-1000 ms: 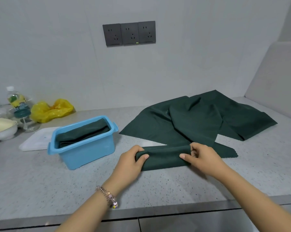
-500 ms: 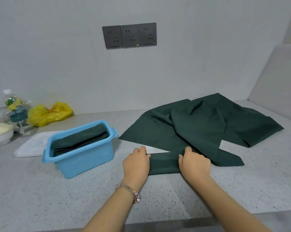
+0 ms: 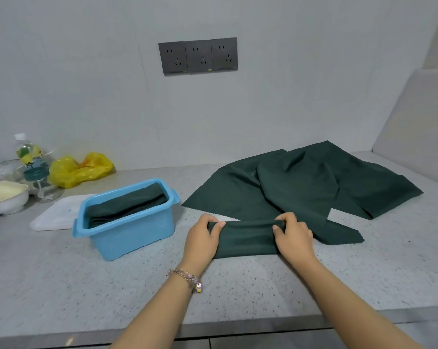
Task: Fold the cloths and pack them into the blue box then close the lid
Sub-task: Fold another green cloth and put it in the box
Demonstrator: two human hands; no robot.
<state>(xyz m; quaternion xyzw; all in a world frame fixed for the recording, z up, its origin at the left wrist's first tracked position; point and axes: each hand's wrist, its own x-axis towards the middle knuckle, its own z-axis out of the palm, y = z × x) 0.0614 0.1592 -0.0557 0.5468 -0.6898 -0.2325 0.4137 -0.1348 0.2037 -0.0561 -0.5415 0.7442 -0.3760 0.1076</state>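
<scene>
Left hand: The left hand [image 3: 202, 238] gripped the left end of the folded cloth [image 3: 247, 239], with the fingers curled over the top edge and the thumb on the near side.
Right hand: The right hand [image 3: 294, 235] gripped the right end of the same cloth, with the fingers curled round it.
Folded cloth: It was dark green and lay as a short thick band on the counter [image 3: 61, 285], stretched between the two hands.
Loose cloths: More dark green cloths [image 3: 301, 182] lay spread out flat just behind the hands, and one corner reached under the right hand.
Blue box: The blue box [image 3: 132, 233] stood open on the counter, near the left hand but not touching it.
Packed cloth: A folded green cloth [image 3: 127, 205] was already inside the box.
Lid: The white lid [image 3: 54, 217] lay flat on the counter just behind the box, on its left side.
Bracelet: A bead bracelet [image 3: 187, 277] sat on the left wrist.
Far left: A yellow bag [image 3: 79, 168], a bottle [image 3: 27, 152] and a white bowl [image 3: 6, 197] stood by the wall.
Wall: Three dark sockets [image 3: 197, 56] were set in a row above the counter.
</scene>
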